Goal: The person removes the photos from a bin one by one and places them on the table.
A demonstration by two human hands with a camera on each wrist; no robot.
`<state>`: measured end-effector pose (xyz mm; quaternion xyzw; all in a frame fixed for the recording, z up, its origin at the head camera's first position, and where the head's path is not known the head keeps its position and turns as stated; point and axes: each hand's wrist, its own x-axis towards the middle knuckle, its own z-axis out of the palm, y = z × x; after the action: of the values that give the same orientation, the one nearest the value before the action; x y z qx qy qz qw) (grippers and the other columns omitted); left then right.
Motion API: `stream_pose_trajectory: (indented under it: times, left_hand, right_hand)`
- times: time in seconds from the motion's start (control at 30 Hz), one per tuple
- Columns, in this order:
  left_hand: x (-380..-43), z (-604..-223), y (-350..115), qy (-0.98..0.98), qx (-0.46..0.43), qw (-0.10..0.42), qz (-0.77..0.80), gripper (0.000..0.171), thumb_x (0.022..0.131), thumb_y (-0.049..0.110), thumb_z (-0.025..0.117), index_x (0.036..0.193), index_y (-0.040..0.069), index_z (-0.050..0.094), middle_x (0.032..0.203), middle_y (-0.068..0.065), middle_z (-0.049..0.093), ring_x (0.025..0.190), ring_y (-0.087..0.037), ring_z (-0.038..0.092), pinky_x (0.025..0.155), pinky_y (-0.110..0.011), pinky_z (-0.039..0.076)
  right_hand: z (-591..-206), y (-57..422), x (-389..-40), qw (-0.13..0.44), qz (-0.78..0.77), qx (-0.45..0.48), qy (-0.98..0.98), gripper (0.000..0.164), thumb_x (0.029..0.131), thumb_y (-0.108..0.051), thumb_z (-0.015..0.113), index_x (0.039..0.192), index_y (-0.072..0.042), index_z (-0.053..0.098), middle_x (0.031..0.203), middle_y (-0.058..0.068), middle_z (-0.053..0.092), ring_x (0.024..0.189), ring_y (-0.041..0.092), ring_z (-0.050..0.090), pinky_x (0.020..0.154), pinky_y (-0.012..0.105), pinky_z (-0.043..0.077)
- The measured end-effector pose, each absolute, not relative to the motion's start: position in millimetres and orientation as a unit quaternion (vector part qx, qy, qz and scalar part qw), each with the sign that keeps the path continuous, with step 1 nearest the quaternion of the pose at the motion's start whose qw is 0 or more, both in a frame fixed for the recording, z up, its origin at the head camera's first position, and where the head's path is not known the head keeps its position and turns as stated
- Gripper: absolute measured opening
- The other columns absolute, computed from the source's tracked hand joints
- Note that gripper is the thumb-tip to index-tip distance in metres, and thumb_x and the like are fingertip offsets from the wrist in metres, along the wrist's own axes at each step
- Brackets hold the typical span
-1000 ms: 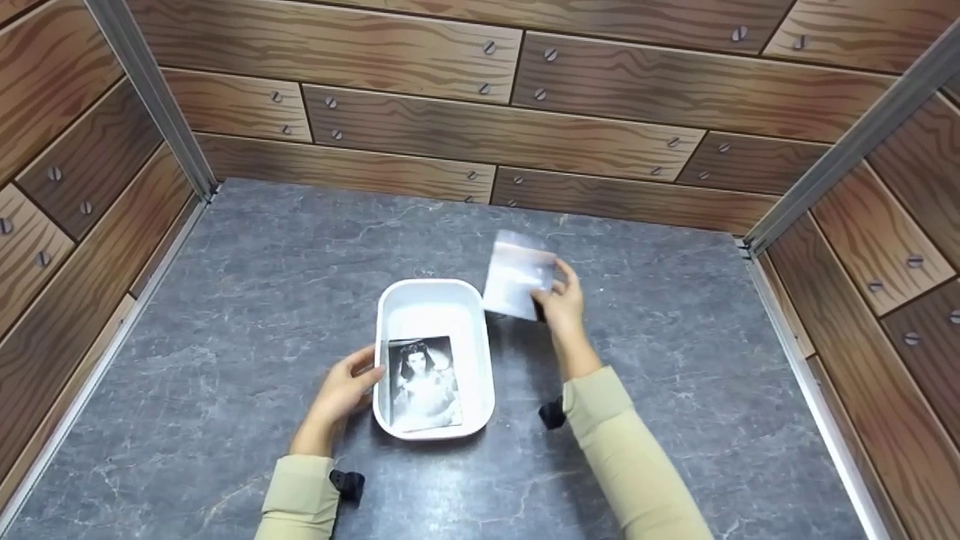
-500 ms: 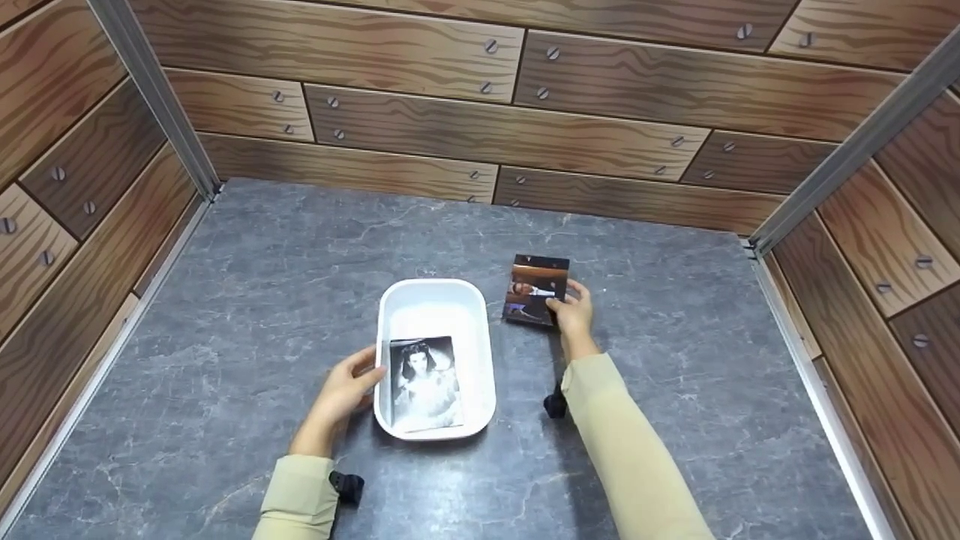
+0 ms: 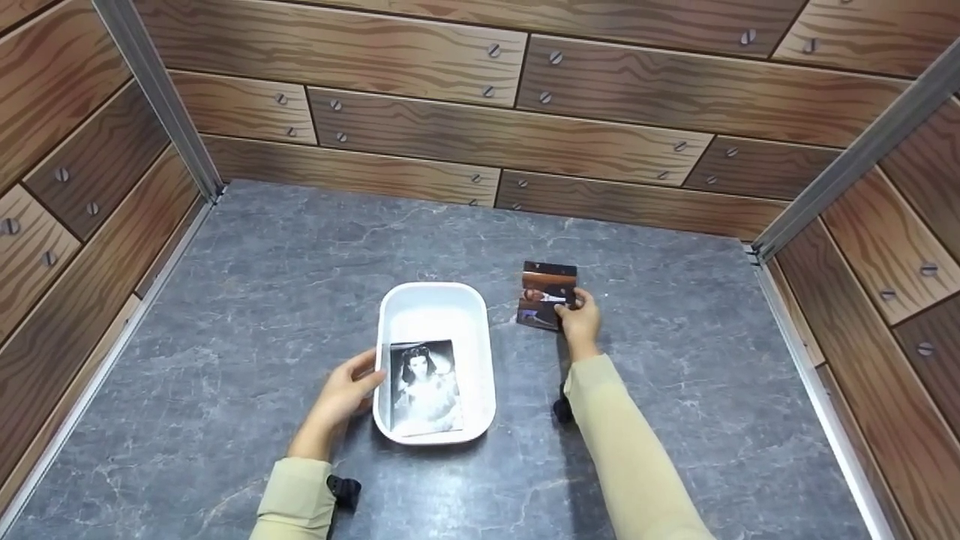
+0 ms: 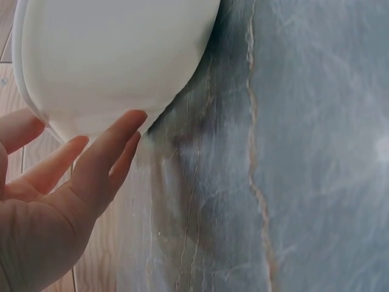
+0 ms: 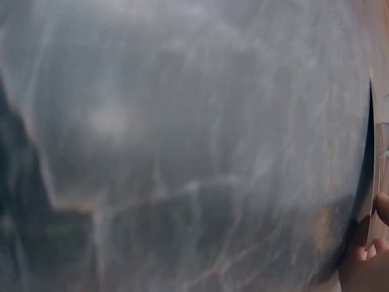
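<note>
In the head view a white plastic tub (image 3: 472,442) stands on the table, with a black-and-white photo of a person (image 3: 427,390) lying inside it, toward the near left. My left hand (image 3: 346,390) holds the tub's left side, thumb at the rim and fingers along the outer wall; the left wrist view shows the fingertips (image 4: 137,118) against that wall. To the right of the tub, my right hand (image 3: 581,322) pinches a dark colour photo (image 3: 546,281) by its lower right corner, thumb on top. Only a sliver of this photo appears at the right wrist view's right edge.
A grey marble-patterned tabletop (image 3: 300,247) lies under everything. Wood-plank-patterned panels (image 3: 420,112) rise at the back and both sides, with metal posts (image 3: 161,105) at the corners.
The right hand has moved the photo rightward, away from the tub, and lowered it; its pale glare has gone and the picture shows. The left hand keeps its place on the tub.
</note>
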<state>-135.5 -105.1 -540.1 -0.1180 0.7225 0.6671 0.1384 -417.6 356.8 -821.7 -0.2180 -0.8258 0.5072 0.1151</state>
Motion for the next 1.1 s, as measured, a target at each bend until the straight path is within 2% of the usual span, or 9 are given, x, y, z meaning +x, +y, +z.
stream_pose_trajectory:
  times: [0.1,0.27,0.4,0.53,0.63,0.73,0.87,1.0,1.1]
  left_hand:
    - [-135.1,-540.6,-105.1,0.721,-0.12,0.139,0.669,0.05,0.096,0.009,0.057,0.143,-0.002,0.043,0.143,-0.026,0.046,0.116,-0.027,0.057,0.083,-0.036,0.056]
    - [-135.9,-541.5,-105.0,0.724,-0.119,0.137,0.666,0.049,0.096,0.008,0.057,0.142,-0.002,0.044,0.142,-0.025,0.048,0.114,-0.025,0.058,0.083,-0.035,0.055]
    - [-136.2,-541.2,-104.9,0.727,-0.116,0.139,0.662,0.05,0.096,0.008,0.056,0.143,-0.003,0.042,0.143,-0.026,0.046,0.12,-0.031,0.055,0.085,-0.038,0.055]
    - [-136.5,-540.6,-104.3,0.729,-0.112,0.143,0.66,0.051,0.097,0.008,0.055,0.144,-0.004,0.04,0.145,-0.026,0.044,0.127,-0.038,0.05,0.088,-0.041,0.054]
    - [-136.6,-540.1,-104.3,0.728,-0.11,0.146,0.661,0.051,0.097,0.008,0.055,0.144,-0.004,0.039,0.146,-0.026,0.042,0.128,-0.039,0.049,0.091,-0.044,0.054]
    - [-136.3,-539.2,-105.1,0.728,-0.107,0.15,0.661,0.051,0.097,0.008,0.055,0.144,-0.003,0.039,0.146,-0.026,0.042,0.127,-0.039,0.05,0.093,-0.045,0.053]
    - [-136.1,-538.0,-107.0,0.728,-0.105,0.152,0.66,0.051,0.097,0.009,0.056,0.144,-0.002,0.041,0.146,-0.025,0.043,0.123,-0.037,0.054,0.091,-0.043,0.054]
    - [-136.8,-539.0,-108.9,0.724,-0.101,0.153,0.665,0.051,0.096,0.008,0.056,0.144,-0.001,0.042,0.145,-0.025,0.044,0.118,-0.034,0.058,0.086,-0.039,0.056]
    - [-136.5,-539.4,-109.8,0.713,-0.098,0.15,0.678,0.05,0.096,0.006,0.056,0.143,-0.003,0.042,0.145,-0.027,0.044,0.113,-0.031,0.06,0.085,-0.037,0.057]
  right_hand:
    - [-808.6,352.1,-409.7,0.118,0.474,-0.22,-0.844,0.069,0.07,-0.02,0.087,0.132,-0.018,0.057,0.1,0.005,0.068,0.092,0.021,0.061,0.085,0.035,0.049]
    - [-758.6,328.1,-383.8,0.111,0.409,-0.23,-0.876,0.059,0.074,-0.022,0.083,0.129,-0.011,0.061,0.098,0.007,0.068,0.089,0.023,0.061,0.079,0.036,0.048]
    - [-716.7,304.2,-357.7,0.144,0.358,-0.232,-0.893,0.055,0.071,-0.021,0.083,0.121,-0.007,0.065,0.094,0.012,0.067,0.089,0.03,0.059,0.079,0.037,0.044]
    - [-647.9,274.4,-320.8,0.116,0.338,-0.233,-0.904,0.053,0.073,-0.019,0.081,0.12,-0.002,0.064,0.108,0.022,0.064,0.105,0.04,0.053,0.093,0.043,0.04]
    - [-595.8,256.4,-294.0,0.06,0.34,-0.226,-0.911,0.052,0.081,-0.018,0.077,0.127,0.0,0.06,0.122,0.028,0.058,0.118,0.044,0.047,0.104,0.048,0.034]
    - [-577.5,248.7,-280.9,0.06,0.323,-0.201,-0.923,0.051,0.084,-0.017,0.074,0.127,0.004,0.058,0.12,0.031,0.057,0.117,0.045,0.047,0.103,0.048,0.035]
    - [-575.6,246.1,-276.1,0.066,0.302,-0.176,-0.935,0.049,0.089,-0.018,0.068,0.128,0.007,0.055,0.119,0.032,0.055,0.116,0.044,0.046,0.103,0.047,0.035]
    - [-572.5,245.7,-277.0,0.059,0.333,-0.197,-0.92,0.052,0.093,-0.022,0.061,0.132,0.009,0.049,0.126,0.033,0.051,0.121,0.045,0.044,0.107,0.047,0.032]
    - [-563.2,244.8,-277.9,0.05,0.39,-0.227,-0.891,0.061,0.094,-0.029,0.06,0.14,0.007,0.041,0.136,0.031,0.046,0.129,0.044,0.039,0.112,0.048,0.029]
